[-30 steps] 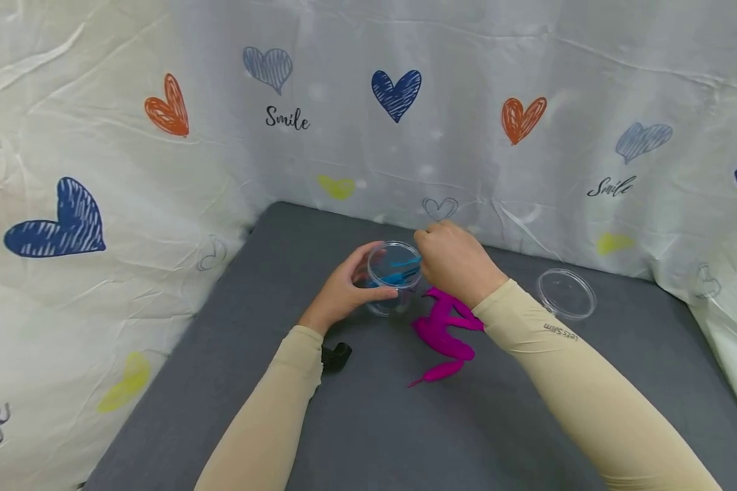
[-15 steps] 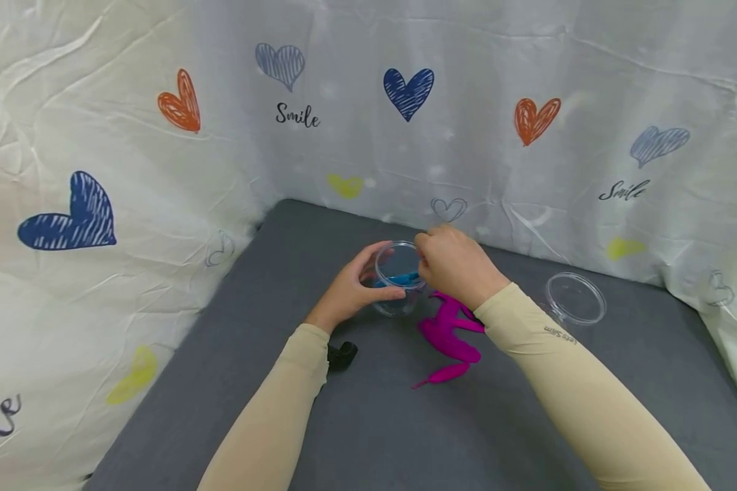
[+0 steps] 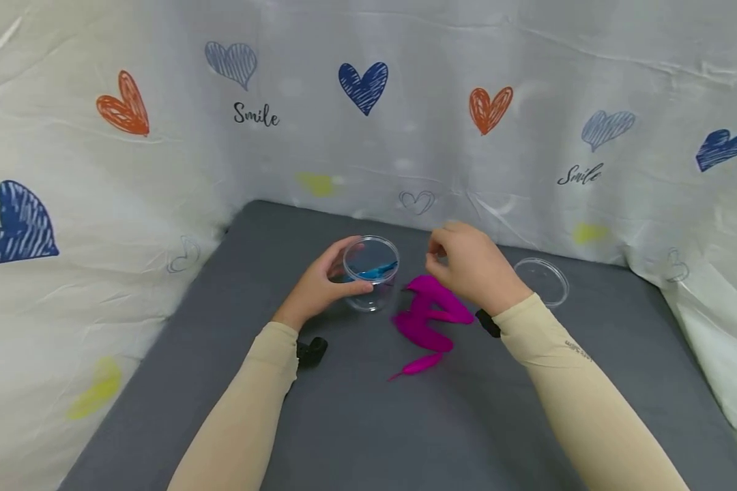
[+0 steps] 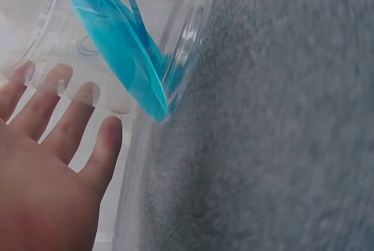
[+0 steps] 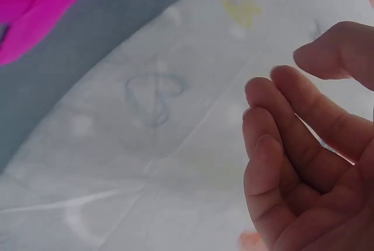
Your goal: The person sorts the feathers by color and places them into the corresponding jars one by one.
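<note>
My left hand [image 3: 310, 293] grips a clear round plastic jar [image 3: 367, 298] from its left side, thumb in front and fingers behind. The jar's mouth is uncovered, and inside lies a bright blue floppy piece [image 4: 117, 52] with thin strands, leaning along the wall in the left wrist view. To the right of the jar, above the table, my right hand [image 3: 469, 262] has its fingers loosely curled. Nothing shows between its thumb and fingertips in the right wrist view. A magenta, frog-like soft toy [image 3: 424, 331] with long limbs lies on the table between and below the hands.
A clear round lid [image 3: 543, 278] lies on the grey table [image 3: 368, 423] behind the right wrist. White curtains [image 3: 307, 150] printed with hearts hang along the back and both sides. Black wrist-worn devices [image 3: 312, 352] show at both sleeves.
My right hand has drawn away from the jar's mouth to the right, its fingers loosening. The blue piece, earlier partly out at the rim, now lies inside. The head view has shifted slightly.
</note>
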`<state>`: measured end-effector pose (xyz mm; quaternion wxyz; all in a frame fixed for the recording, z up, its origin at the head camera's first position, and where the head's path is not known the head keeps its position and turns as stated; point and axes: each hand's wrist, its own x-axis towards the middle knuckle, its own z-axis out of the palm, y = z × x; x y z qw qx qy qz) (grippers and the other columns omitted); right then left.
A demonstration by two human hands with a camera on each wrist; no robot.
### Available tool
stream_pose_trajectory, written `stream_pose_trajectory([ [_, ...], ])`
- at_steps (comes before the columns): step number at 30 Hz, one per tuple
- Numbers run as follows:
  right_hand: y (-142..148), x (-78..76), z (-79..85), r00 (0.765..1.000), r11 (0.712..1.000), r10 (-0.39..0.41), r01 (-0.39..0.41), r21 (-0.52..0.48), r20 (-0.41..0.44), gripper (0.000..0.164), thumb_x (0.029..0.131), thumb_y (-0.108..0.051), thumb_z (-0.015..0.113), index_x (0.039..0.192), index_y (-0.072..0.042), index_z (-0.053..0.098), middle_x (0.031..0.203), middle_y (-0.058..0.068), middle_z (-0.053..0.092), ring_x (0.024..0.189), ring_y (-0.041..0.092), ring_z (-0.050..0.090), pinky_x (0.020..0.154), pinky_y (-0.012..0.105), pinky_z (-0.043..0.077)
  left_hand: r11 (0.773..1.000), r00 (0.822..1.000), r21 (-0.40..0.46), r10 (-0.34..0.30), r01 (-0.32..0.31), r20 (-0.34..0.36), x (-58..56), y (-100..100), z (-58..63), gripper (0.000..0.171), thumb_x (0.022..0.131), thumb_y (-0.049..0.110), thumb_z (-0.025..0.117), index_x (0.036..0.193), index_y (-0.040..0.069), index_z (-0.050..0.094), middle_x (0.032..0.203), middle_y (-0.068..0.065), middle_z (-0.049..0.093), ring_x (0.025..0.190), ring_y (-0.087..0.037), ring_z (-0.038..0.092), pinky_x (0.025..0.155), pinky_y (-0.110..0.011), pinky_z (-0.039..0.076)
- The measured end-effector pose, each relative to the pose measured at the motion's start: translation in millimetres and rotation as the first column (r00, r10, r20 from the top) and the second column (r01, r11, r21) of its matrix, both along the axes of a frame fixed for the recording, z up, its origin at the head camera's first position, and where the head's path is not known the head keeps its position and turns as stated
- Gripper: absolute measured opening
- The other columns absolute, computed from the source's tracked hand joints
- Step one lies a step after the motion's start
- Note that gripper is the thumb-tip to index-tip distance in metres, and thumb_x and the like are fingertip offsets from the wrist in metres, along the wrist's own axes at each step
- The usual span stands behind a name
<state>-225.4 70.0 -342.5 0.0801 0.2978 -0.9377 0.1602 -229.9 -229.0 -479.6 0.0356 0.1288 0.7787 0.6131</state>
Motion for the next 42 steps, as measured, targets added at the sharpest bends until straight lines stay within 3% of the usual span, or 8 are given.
stream_pose_trajectory([
  [8, 27, 16.4, -19.4, 0.988, 0.943, -0.156, 0.144, -0.300, -0.019, 0.023, 0.101, -0.022, 0.073, 0.118, -0.007, 0.072, 0.113, 0.010, 0.074, 0.106, 0.029, 0.069, 0.095, 0.047, 0.058, 0.986, 0.997, -0.154, 0.068, -0.064, 0.023, 11.5, -56, 7.6, 0.101, 0.087, 0.047, 0.092, 0.168, 0.043, 0.033, 0.171, 0.012, 0.044, 0.158, -0.026, 0.044, 0.130, -0.059, 0.036],
  [15, 40, 23.2, -49.5, 0.938, 0.764, -0.347, 0.266, -0.587, -0.026, 0.047, 0.095, -0.028, 0.082, 0.135, -0.008, 0.068, 0.130, 0.010, 0.072, 0.119, 0.030, 0.065, 0.105, 0.050, 0.052, 0.967, 0.986, -0.208, 0.128, -0.148, -0.109, 20.3, -89, 40.4, 0.102, 0.090, 0.044, 0.090, 0.170, 0.042, 0.026, 0.173, 0.011, 0.039, 0.162, -0.020, 0.038, 0.132, -0.056, 0.033],
  [20, 31, 22.8, -75.7, 0.906, 0.638, -0.413, 0.357, -0.682, 0.088, 0.080, 0.087, -0.039, 0.091, 0.153, -0.012, 0.055, 0.152, 0.007, 0.060, 0.141, 0.029, 0.054, 0.120, 0.053, 0.044, 0.920, 0.932, -0.300, 0.147, -0.251, -0.330, 30.5, -80, 80.5, 0.091, 0.092, 0.044, 0.087, 0.167, 0.037, 0.037, 0.167, 0.009, 0.048, 0.154, -0.020, 0.047, 0.126, -0.052, 0.041],
  [24, 22, 17.8, -95.2, 0.888, 0.568, -0.421, 0.415, -0.711, 0.182, 0.103, 0.082, -0.046, 0.094, 0.164, -0.018, 0.040, 0.165, 0.003, 0.047, 0.154, 0.026, 0.043, 0.128, 0.054, 0.036, 0.884, 0.865, -0.383, 0.046, -0.269, -0.500, 37.2, -55, 103.8, 0.073, 0.096, 0.035, 0.085, 0.160, 0.024, 0.053, 0.156, 0.001, 0.060, 0.137, -0.023, 0.060, 0.115, -0.048, 0.052],
  [26, 17, 14.7, -102.6, 0.884, 0.540, -0.409, 0.435, -0.721, 0.227, 0.109, 0.081, -0.049, 0.095, 0.167, -0.021, 0.034, 0.169, 0.001, 0.044, 0.158, 0.022, 0.039, 0.131, 0.052, 0.033, 0.865, 0.858, -0.441, -0.023, -0.240, -0.513, 39.2, -42, 107.5, 0.065, 0.098, 0.029, 0.083, 0.156, 0.019, 0.057, 0.150, -0.003, 0.063, 0.130, -0.023, 0.064, 0.109, -0.047, 0.056],
  [29, 11, 11.6, -110.8, 0.886, 0.512, -0.368, 0.448, -0.733, 0.284, 0.114, 0.080, -0.050, 0.096, 0.169, -0.024, 0.030, 0.171, -0.002, 0.042, 0.160, 0.019, 0.038, 0.133, 0.048, 0.032, 0.810, 0.888, -0.553, -0.095, -0.194, -0.451, 39.4, -27, 100.7, 0.056, 0.101, 0.021, 0.079, 0.153, 0.013, 0.059, 0.145, -0.007, 0.066, 0.124, -0.026, 0.068, 0.103, -0.045, 0.061],
  [34, 1, 9.5, -120.6, 0.901, 0.504, -0.281, 0.433, -0.748, 0.332, 0.116, 0.081, -0.044, 0.097, 0.171, -0.028, 0.026, 0.170, -0.003, 0.043, 0.159, 0.019, 0.040, 0.133, 0.042, 0.032, 0.671, 0.939, -0.720, -0.106, -0.174, -0.326, 32.9, -21, 70.4, 0.046, 0.102, 0.010, 0.074, 0.147, 0.005, 0.062, 0.137, -0.014, 0.069, 0.112, -0.029, 0.074, 0.095, -0.042, 0.065],
  [42, -14, 5.7, -128.1, 0.919, 0.536, -0.204, 0.392, -0.747, 0.336, 0.116, 0.081, -0.041, 0.098, 0.171, -0.026, 0.026, 0.168, -0.005, 0.047, 0.161, 0.018, 0.040, 0.134, 0.047, 0.033, 0.496, 0.950, -0.845, -0.111, -0.200, -0.291, 20.8, -26, 40.7, 0.036, 0.101, 0.007, 0.072, 0.134, -0.007, 0.069, 0.124, -0.022, 0.071, 0.109, -0.035, 0.076, 0.096, -0.047, 0.066],
])
